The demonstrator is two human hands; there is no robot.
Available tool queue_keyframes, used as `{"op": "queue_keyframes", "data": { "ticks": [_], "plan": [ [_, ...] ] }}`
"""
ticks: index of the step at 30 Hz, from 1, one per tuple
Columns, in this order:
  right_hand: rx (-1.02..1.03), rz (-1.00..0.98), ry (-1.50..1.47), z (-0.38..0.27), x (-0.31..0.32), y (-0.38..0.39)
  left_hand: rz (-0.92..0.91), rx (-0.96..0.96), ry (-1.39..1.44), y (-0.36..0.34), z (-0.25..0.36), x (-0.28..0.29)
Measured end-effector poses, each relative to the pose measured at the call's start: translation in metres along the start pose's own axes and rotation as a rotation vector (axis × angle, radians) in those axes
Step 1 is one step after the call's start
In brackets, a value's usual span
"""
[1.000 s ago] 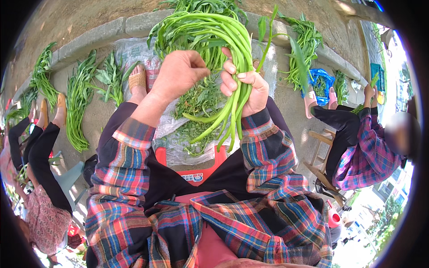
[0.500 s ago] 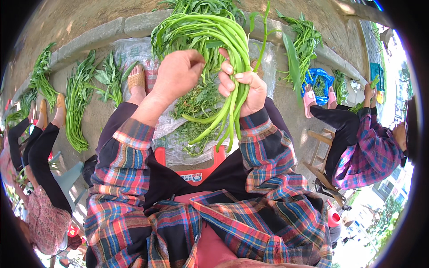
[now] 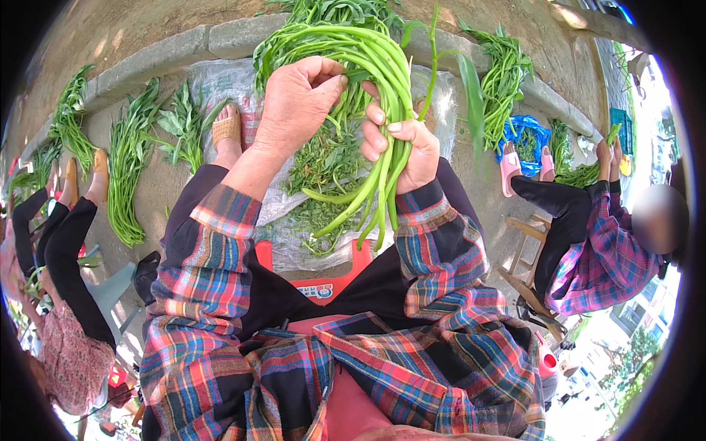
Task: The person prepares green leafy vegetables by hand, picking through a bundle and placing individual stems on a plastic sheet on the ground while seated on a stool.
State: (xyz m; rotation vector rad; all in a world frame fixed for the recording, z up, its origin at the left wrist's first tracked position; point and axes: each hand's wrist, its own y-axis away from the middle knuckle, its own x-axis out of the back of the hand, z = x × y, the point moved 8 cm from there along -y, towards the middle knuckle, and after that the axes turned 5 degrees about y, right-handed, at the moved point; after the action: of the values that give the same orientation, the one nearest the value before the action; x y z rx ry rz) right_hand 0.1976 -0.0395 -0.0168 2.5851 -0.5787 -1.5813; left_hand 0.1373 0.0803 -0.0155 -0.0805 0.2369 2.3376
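Note:
A thick bundle of green water spinach stems (image 3: 379, 59) bends over in front of me, its leafy ends drooping at the left and the cut ends hanging down. My right hand (image 3: 413, 147) is wrapped around the stems, fingers closed. My left hand (image 3: 300, 106) is raised beside the bundle, thumb and forefinger pinched on a small green leaf (image 3: 357, 75) at its inner side. One thin stem with a long leaf (image 3: 471, 99) sticks out past my right hand. Below the bundle, loose leaves and trimmings (image 3: 323, 165) lie on a pale plastic sheet (image 3: 272, 198).
A red plastic stool (image 3: 316, 287) is between my legs. More water spinach bunches (image 3: 132, 169) lie left, and another (image 3: 500, 81) lies right by the stone kerb (image 3: 243, 37). A blue plastic bag (image 3: 529, 136) stands near a seated person (image 3: 596, 250). Others sit at the left.
My left hand has moved up and slightly right, and its fingertips now pinch at a leaf by the bundle. My right hand keeps its hold on the stems.

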Motion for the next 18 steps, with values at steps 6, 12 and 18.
{"op": "queue_keyframes", "data": {
  "ticks": [6,12,18],
  "plan": [
    [-0.013,0.008,0.014,0.004,0.0,0.001,0.038,-0.122,-0.12,0.0,0.005,0.004],
    [0.005,0.088,0.146,0.009,0.009,-0.002,0.172,0.172,0.225,0.001,-0.011,0.024],
    [0.051,0.071,0.139,-0.005,-0.004,0.0,-0.128,0.268,-0.601,0.004,-0.003,0.019]
  ]
}}
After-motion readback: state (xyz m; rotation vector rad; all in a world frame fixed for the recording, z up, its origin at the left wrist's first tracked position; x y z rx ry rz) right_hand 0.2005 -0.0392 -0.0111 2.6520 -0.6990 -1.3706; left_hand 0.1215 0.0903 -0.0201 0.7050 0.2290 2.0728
